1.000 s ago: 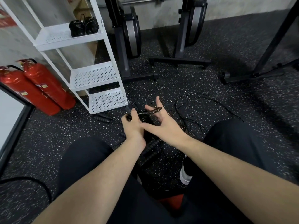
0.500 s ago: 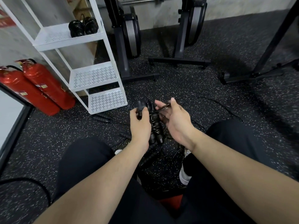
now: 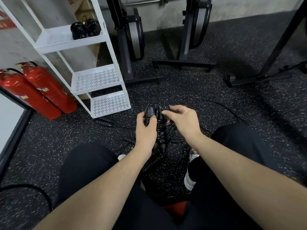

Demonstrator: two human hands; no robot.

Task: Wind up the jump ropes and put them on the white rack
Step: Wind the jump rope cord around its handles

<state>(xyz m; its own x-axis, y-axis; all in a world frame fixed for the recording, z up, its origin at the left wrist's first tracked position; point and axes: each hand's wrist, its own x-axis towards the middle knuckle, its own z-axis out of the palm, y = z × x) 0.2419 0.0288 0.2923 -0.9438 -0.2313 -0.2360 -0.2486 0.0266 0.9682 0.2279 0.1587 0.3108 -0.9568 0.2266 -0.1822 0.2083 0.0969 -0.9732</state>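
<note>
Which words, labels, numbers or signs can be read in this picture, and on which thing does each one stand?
No text can be read here.
Fire extinguishers: small yellowish labels and pale markings, too small and blurred to read.
Red sign on the wall at the left edge: cut off and blurred, not readable.
White rack, wound jump ropes on its top shelf, rowing machines: no lettering visible.

Dark speckled rubber floor (image 3: pixel 232 105), grey wall (image 3: pixel 240 7), two red fire extinguishers (image 3: pixel 41 92), black machine stands (image 3: pixel 182 62)

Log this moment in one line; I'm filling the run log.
left hand: grips jump rope handles | right hand: winding cord | white rack: two bundles up top
</note>
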